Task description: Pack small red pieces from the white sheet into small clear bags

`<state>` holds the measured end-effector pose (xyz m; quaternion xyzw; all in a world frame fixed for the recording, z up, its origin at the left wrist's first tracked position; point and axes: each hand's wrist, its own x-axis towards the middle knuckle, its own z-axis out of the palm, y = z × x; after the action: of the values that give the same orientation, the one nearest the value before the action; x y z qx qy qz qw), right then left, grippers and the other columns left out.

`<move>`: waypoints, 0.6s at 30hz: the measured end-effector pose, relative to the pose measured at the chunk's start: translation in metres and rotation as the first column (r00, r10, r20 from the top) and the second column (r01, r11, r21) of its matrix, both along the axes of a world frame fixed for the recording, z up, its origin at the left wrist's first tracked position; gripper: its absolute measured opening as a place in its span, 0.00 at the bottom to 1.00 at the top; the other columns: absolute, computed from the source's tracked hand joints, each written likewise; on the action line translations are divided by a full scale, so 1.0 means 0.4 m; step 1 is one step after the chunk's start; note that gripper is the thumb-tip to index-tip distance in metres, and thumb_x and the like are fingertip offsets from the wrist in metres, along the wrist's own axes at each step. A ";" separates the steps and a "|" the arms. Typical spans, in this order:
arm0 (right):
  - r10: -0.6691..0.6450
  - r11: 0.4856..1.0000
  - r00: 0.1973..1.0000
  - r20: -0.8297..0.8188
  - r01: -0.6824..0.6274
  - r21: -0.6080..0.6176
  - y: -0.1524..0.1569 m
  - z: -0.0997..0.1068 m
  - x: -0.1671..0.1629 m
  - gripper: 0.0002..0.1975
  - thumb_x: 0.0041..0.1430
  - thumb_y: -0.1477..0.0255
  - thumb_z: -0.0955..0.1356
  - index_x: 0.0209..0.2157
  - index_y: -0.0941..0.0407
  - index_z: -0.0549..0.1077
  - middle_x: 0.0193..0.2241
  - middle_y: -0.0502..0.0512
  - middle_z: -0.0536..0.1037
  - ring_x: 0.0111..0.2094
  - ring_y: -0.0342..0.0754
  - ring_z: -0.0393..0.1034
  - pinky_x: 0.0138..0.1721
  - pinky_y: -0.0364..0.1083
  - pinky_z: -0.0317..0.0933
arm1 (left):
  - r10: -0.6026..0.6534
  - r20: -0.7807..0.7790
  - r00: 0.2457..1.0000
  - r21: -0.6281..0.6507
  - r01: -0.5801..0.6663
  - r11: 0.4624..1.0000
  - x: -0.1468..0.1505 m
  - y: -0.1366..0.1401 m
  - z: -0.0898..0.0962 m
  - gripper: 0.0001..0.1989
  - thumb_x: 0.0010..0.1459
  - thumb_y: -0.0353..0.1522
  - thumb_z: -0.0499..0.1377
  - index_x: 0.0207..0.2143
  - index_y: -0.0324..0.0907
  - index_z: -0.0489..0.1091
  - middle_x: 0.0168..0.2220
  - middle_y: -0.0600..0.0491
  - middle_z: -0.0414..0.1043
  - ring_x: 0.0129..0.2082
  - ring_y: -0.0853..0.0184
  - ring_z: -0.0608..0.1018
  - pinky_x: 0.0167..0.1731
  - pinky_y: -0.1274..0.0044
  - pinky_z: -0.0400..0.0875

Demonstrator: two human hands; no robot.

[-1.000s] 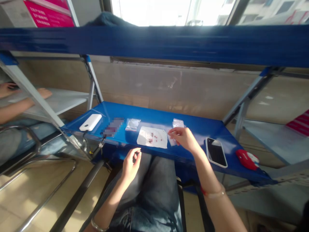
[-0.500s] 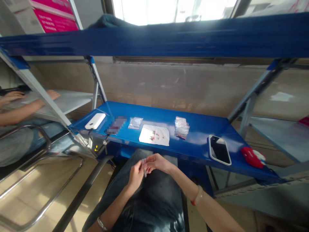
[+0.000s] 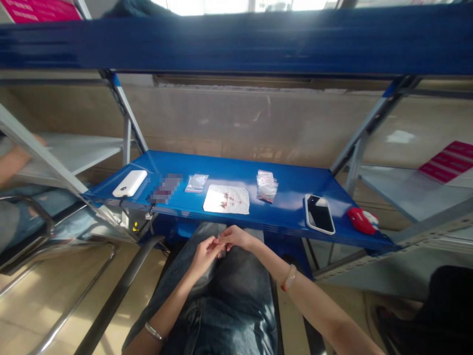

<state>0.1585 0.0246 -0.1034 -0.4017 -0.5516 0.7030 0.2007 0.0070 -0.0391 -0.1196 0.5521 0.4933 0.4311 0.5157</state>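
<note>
Above my lap, my left hand (image 3: 204,254) and my right hand (image 3: 237,237) meet with fingertips pinched together. Between them is a small clear plastic bag (image 3: 222,253), mostly covered by the fingers; a bit of it hangs below. Just beyond my hands, a white sheet of paper (image 3: 212,203) lies on the blue shelf with several tiny red pieces (image 3: 229,198) on it. Left of the paper sits a small clear zip bag (image 3: 197,183). To its right is a stack of small clear bags (image 3: 266,185) with something reddish at the near end.
On the blue shelf (image 3: 284,209) are a white power bank (image 3: 130,183), a pixelated dark object (image 3: 166,188), a phone (image 3: 320,213) and a red pouch (image 3: 362,220). A blue beam (image 3: 236,44) crosses above. A chair armrest (image 3: 121,291) stands at left, near another person's arm (image 3: 16,162).
My view has tilted down and turned right. My hands have drawn closer together, and my fingers cover more of the plastic bag. A pink-and-white box shows more at the right.
</note>
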 end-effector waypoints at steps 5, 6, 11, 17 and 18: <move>0.011 0.998 0.994 -0.105 -0.018 -0.068 0.001 0.009 -0.003 0.20 0.40 0.60 0.76 0.24 0.64 0.75 0.18 0.52 0.74 0.20 0.39 0.68 0.23 0.37 0.62 | 0.033 0.216 0.976 -0.178 0.006 0.984 -0.019 0.024 -0.011 0.13 0.44 0.39 0.66 0.28 0.38 0.73 0.26 0.52 0.76 0.28 0.65 0.76 0.30 0.75 0.70; 0.007 0.996 0.992 -0.125 -0.019 -0.091 0.000 0.009 -0.006 0.20 0.39 0.60 0.76 0.24 0.64 0.74 0.18 0.52 0.74 0.20 0.39 0.68 0.23 0.37 0.62 | 0.029 0.262 0.965 -0.204 0.026 0.979 -0.024 0.027 -0.013 0.12 0.44 0.37 0.66 0.29 0.38 0.74 0.26 0.52 0.76 0.28 0.65 0.76 0.31 0.76 0.70; -0.152 0.971 0.960 -0.234 0.101 -0.217 -0.013 -0.018 -0.050 0.19 0.39 0.61 0.77 0.22 0.62 0.72 0.16 0.49 0.72 0.16 0.37 0.64 0.19 0.37 0.58 | -0.039 0.422 0.906 -0.203 0.137 0.970 -0.046 0.035 -0.008 0.10 0.49 0.36 0.63 0.29 0.37 0.73 0.26 0.52 0.74 0.27 0.68 0.75 0.29 0.76 0.69; -0.237 0.955 0.920 -0.311 0.163 -0.248 -0.034 -0.059 -0.095 0.19 0.46 0.58 0.73 0.22 0.59 0.67 0.13 0.45 0.67 0.15 0.36 0.58 0.17 0.38 0.52 | -0.061 0.435 0.898 -0.185 0.155 0.970 -0.056 0.041 0.004 0.15 0.54 0.40 0.57 0.21 0.39 0.68 0.18 0.54 0.68 0.24 0.67 0.73 0.26 0.76 0.69; -0.233 0.956 0.919 -0.317 0.157 -0.247 -0.035 -0.059 -0.096 0.19 0.46 0.58 0.73 0.22 0.59 0.67 0.13 0.45 0.67 0.15 0.36 0.58 0.17 0.38 0.52 | -0.066 0.419 0.906 -0.181 0.155 0.971 -0.057 0.043 0.004 0.16 0.55 0.40 0.57 0.20 0.40 0.67 0.18 0.54 0.68 0.24 0.67 0.73 0.26 0.76 0.69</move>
<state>0.1203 0.0105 -0.1271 -0.3459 -0.3852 0.7943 0.3179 -0.0156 -0.0219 -0.1181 0.4192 0.3848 0.4526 0.6866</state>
